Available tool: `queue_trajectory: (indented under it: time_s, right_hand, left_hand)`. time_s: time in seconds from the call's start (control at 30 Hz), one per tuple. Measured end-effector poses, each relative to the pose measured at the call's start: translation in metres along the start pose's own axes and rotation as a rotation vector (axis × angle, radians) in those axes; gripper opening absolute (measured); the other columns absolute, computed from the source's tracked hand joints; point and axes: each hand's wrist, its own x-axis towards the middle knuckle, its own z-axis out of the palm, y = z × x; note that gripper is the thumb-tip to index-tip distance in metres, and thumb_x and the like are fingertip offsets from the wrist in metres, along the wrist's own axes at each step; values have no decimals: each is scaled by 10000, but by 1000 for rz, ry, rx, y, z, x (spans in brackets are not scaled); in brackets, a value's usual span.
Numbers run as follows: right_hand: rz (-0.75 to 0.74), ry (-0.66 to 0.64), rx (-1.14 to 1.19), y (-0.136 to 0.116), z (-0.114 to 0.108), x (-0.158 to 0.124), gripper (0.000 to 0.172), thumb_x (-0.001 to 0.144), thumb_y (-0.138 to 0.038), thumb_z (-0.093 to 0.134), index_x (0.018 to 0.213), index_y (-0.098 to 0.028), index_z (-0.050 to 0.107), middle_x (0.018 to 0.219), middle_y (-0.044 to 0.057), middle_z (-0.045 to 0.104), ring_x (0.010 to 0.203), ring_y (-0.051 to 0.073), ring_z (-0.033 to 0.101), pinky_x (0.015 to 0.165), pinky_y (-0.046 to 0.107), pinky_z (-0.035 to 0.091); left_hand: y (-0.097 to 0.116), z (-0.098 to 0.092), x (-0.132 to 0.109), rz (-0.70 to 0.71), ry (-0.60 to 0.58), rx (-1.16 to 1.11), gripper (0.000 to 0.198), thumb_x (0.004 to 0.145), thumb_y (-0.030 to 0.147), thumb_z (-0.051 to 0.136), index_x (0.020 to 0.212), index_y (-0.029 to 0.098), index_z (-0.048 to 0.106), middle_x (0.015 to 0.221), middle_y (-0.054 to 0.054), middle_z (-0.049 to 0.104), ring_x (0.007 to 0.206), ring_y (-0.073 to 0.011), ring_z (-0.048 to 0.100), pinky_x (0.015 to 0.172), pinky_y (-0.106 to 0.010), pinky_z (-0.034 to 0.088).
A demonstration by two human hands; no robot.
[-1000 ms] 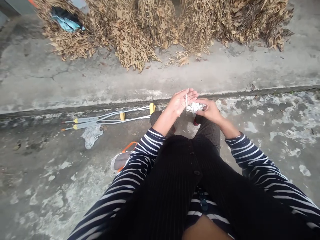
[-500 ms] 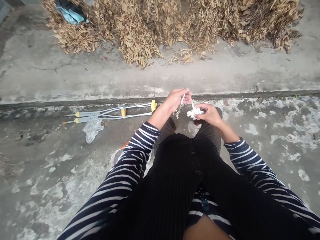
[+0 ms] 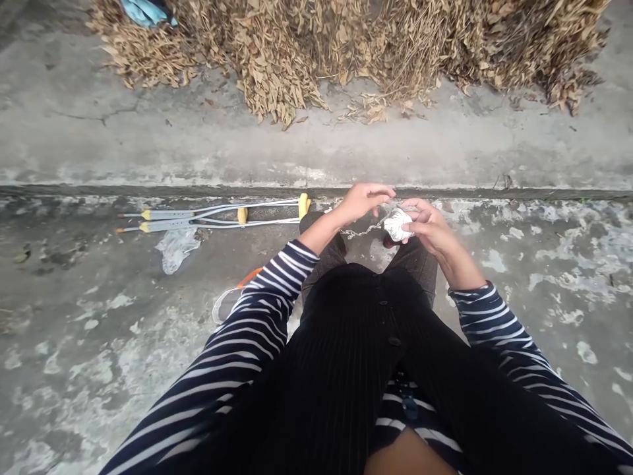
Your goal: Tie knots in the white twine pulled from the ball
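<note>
My right hand (image 3: pixel 432 231) is closed round a small ball of white string (image 3: pixel 395 226), thumb on its near side. Wound strands show on the ball's surface. To its left, my left hand (image 3: pixel 366 200) has curled fingers close to the ball, and a blurred loop of string runs by its fingertips; the exact grip is hard to see. A loose twisted length of the string trails leftward below my left hand, above my knees. Both hands are over the gap between my legs.
A pair of crutches (image 3: pixel 222 214) with yellow pads lies on the ground at left, beside a crumpled clear plastic bag (image 3: pixel 177 249). A grey and orange item (image 3: pixel 230 300) is partly behind my left sleeve. Dried leafy stalks (image 3: pixel 346 46) and blue cloth (image 3: pixel 146 12) lie on the concrete ledge (image 3: pixel 198 152).
My left hand has moved slightly right, towards the ball. My right hand has turned the ball, which now looks rounder and more tightly bundled. The view has shifted a little.
</note>
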Motion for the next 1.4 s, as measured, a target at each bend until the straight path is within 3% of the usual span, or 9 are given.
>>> queue_trajectory:
  time_s: [0.07,0.17,0.43,0.67,0.8,0.9,1.07,1.27,1.4]
  right_hand:
    - [19,32,2,0,-4,1,514,555,-272,914,979,-219,628,782,-4,757,580,157,679,454,240,543]
    - [66,44,12,0,-8,3,457,532,-245,916,912,-196,666,749,5,749,562,159,674,428,242,537]
    - [153,-2,12,0,-12,-3,411,505,-215,938,880,-148,783,764,37,772,559,143,677,433,221,549]
    - [165,-107,-99,-7,-14,3,378,514,-154,907,882,-150,820,719,32,768,519,128,649,429,208,523]
    - [204,-183,-131,-12,-11,11,346,523,-129,860,867,-140,825,703,35,763,497,113,620,400,182,466]
    - [196,-174,-112,-11,-10,15,347,520,-136,848,866,-152,822,700,26,764,483,108,609,392,176,444]
    - [171,-196,-126,-10,-10,17,345,531,-150,850,875,-142,820,692,38,759,477,112,593,391,186,416]
    - [-12,-206,-257,-18,-10,10,312,585,-144,867,894,-169,834,793,23,772,548,96,590,461,195,437]
    - [-43,-239,-231,-16,-7,9,310,566,-158,886,870,-176,828,788,22,761,595,118,614,506,215,482]
  left_hand:
    - [2,9,-14,-12,-111,-138,206,832,260,796,1007,153,815,1034,-86,785,800,-138,683,777,-280,533]
    - [6,12,-25,3,-167,-164,272,764,304,867,968,134,812,969,-77,784,808,-137,686,782,-266,523]
    - [18,0,-23,-56,-329,86,185,774,305,831,794,128,783,657,-38,697,618,-127,643,662,-260,502]
    - [37,-24,-16,-19,-500,309,104,759,255,726,712,187,791,644,-37,705,582,-133,621,617,-254,435]
    - [48,-27,-17,36,-419,599,155,650,104,719,534,204,694,500,8,541,591,-140,539,676,-295,371]
    - [51,-24,-20,68,-338,644,200,613,68,705,497,224,654,453,21,443,626,-161,526,695,-302,339]
    - [46,-22,-16,-12,-261,530,279,580,-7,712,433,205,604,457,-5,449,688,-198,600,743,-311,386]
    - [24,-40,-10,-326,-266,153,194,613,43,810,576,221,742,534,-13,598,500,-178,596,603,-338,511]
    - [20,-46,-9,-363,-412,130,250,569,43,860,724,234,821,586,-23,654,493,-189,620,565,-341,537]
